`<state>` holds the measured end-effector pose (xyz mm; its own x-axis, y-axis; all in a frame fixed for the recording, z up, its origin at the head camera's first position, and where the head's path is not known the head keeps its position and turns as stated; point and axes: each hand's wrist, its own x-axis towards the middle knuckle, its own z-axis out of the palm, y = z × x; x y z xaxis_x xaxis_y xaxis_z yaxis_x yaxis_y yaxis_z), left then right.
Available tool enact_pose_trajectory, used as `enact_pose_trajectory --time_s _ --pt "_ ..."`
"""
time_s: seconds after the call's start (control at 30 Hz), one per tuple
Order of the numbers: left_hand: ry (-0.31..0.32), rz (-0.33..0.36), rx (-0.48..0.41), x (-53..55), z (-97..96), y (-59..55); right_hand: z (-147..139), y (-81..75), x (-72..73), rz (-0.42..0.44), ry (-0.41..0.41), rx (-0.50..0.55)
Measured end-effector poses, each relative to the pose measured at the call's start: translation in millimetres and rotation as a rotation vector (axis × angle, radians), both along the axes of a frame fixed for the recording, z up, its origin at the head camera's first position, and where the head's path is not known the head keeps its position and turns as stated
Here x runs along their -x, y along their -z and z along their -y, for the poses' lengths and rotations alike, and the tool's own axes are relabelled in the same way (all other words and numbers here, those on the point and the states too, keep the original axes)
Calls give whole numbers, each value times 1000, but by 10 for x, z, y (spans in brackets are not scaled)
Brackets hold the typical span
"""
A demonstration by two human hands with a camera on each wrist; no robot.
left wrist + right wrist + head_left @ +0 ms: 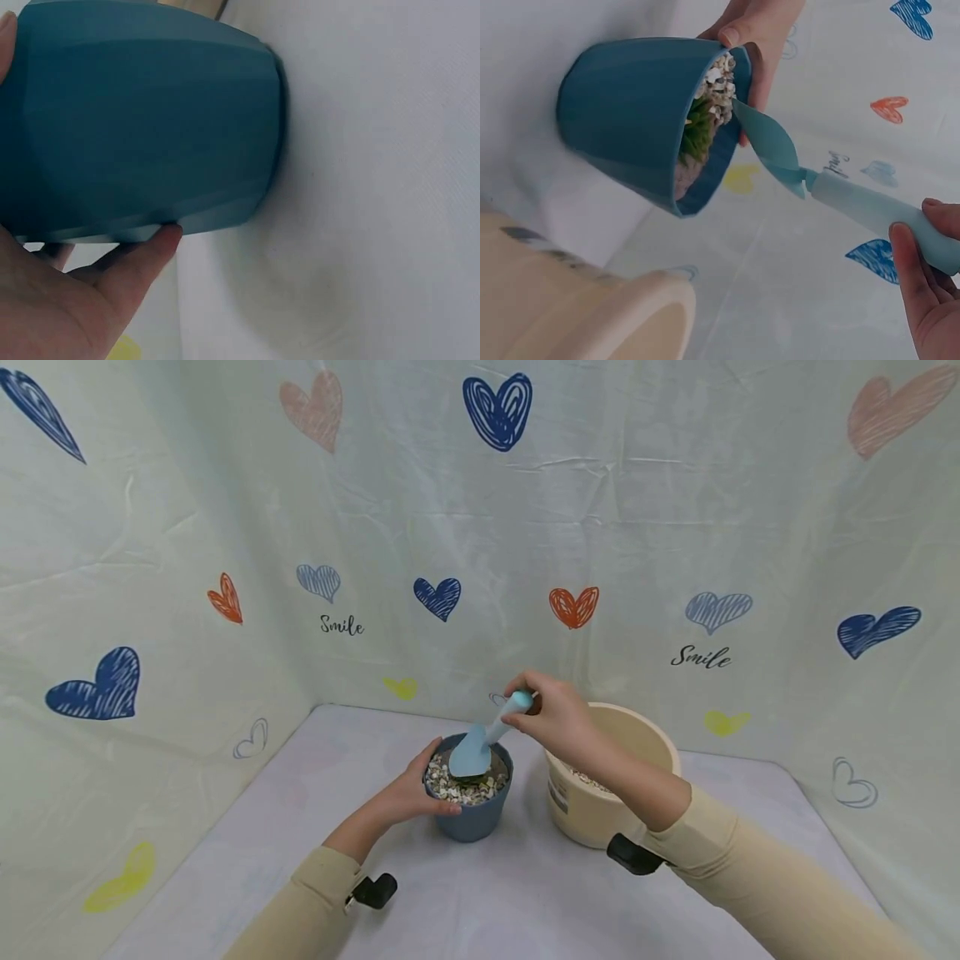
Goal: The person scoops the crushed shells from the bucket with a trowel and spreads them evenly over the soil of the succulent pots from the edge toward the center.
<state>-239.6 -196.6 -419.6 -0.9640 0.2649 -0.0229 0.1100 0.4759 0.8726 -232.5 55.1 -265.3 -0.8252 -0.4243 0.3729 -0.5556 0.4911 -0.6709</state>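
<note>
left hand [411,792] grips pot [471,823] on tabletop [465,906]; right hand [561,717] pinches scoop [480,742] by handle [501,725], over pot. pot likely stiff, weighty: hold round sides. scoop likely light: hold handle.

Narrow gap between blue flowerpot [468,823] and cream bucket [583,814]; trowel [470,756] obstructs pot's mouth; left hand [408,795] bars pot's left; room in front on tabletop [465,910].
</note>
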Motion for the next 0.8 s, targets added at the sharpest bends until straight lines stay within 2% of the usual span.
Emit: enact_pose_trajectory --time_s 0.17,0.23,0.4,0.57,0.7,0.8 --pt "2 -20 27 -36 -19 -130 -237 30 -82 -71 31 48" --pt "3 -49 48 -44 -29 -202 -353 57 -108 -86 41 68" --pt "-21 -137 84 -60 -134 -390 -666 109 -180 -40 87 98" --pt "-59 -200 67 -118 -387 -575 -954 131 -256 7 150 131" --pt "-88 -214 54 -177 -657 -701 -1155 118 -319 0 199 152" --pt "-81 -196 44 -204 -862 -748 -1301 112 -359 -31 240 166"
